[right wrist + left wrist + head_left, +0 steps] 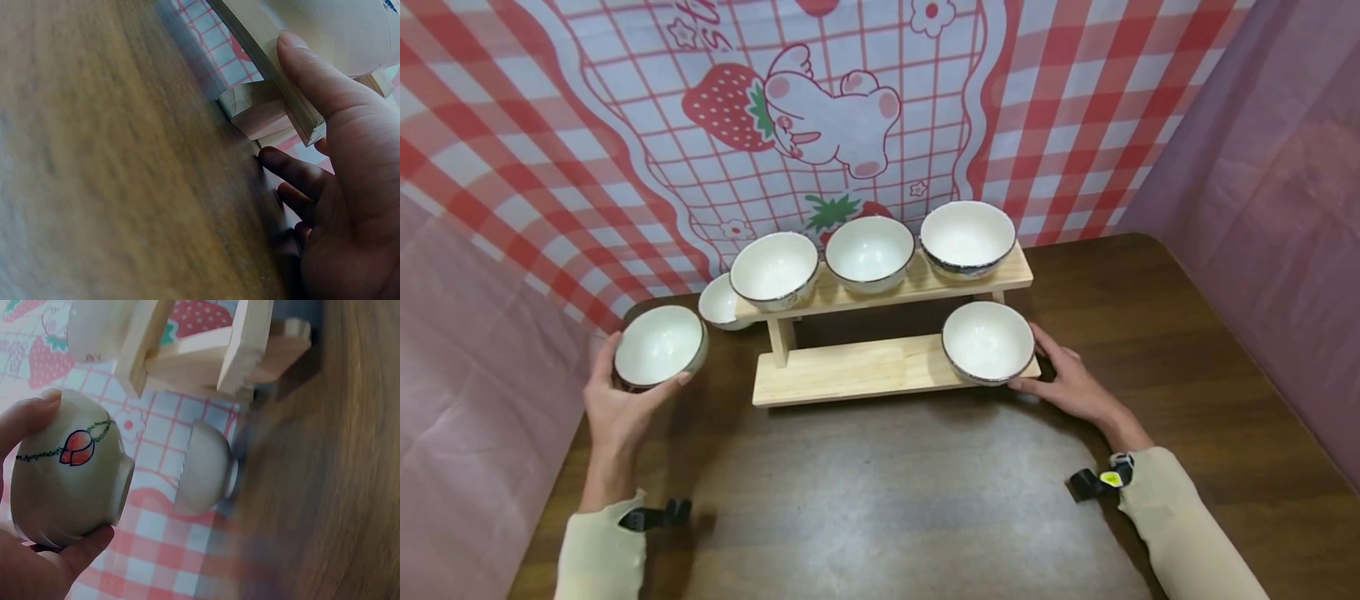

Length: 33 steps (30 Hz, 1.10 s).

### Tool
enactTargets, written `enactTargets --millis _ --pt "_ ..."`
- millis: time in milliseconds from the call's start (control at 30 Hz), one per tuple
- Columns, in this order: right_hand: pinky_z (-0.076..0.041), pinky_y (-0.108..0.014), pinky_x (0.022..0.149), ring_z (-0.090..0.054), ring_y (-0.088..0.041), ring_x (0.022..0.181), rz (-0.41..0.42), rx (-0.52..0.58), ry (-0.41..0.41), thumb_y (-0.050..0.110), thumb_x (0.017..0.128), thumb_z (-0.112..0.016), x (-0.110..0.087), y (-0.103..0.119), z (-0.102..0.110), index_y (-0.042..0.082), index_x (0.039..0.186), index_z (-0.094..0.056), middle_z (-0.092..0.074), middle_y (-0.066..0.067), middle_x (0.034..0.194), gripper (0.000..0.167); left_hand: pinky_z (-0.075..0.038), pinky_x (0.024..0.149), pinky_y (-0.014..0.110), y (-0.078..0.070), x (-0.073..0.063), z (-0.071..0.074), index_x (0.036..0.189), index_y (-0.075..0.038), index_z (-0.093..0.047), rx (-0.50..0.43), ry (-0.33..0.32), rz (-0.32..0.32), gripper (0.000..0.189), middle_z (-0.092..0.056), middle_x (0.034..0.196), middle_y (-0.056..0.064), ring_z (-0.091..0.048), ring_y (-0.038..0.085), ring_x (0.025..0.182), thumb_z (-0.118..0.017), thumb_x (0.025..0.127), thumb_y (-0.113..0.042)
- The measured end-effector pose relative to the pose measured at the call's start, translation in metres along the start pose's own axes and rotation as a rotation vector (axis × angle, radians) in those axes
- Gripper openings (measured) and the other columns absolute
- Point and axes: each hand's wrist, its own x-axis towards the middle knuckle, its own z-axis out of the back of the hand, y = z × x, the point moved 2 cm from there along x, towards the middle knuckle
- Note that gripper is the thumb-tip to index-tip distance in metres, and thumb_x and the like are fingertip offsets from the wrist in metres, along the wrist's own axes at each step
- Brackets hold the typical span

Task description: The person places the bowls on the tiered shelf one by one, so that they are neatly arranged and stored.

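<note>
At the left, my left hand (617,408) holds a white bowl (660,345) by its sides, raised and tilted. The left wrist view shows a red flower bud and a green vine painted on this bowl (75,487). My right hand (1071,383) grips another white, dark-rimmed bowl (988,342) at its right side. That one sits at the right end of the lower board of a two-tier wooden stand (850,371). In the right wrist view the thumb (306,62) lies against the bowl, while lower fingers (294,172) hang beside the board's end.
Along the stand's upper board are three white bowls: a left one (775,268), a middle one (870,252) and a right one (967,237). Behind the stand's left end, one more bowl (722,302) lies on its side. A checked strawberry cloth (1045,125) hangs behind the wooden table (865,500).
</note>
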Motion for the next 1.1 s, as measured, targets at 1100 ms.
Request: enactTargets --millis 1100 --pt "-0.024 -0.071 0.114 -0.031 -0.043 0.147 -0.004 0.029 0.013 0.024 0.086 -0.079 0.001 0.001 0.0 0.021 0.162 -0.018 -0.037 -0.023 0.159 0.097 -0.045 0.092 0.005 -0.057 -0.063 -0.028 0.149 -0.002 -0.043 -0.1 0.208 -0.148 0.104 -0.052 0.138 0.001 -0.052 0.004 0.116 -0.084 0.055 0.021"
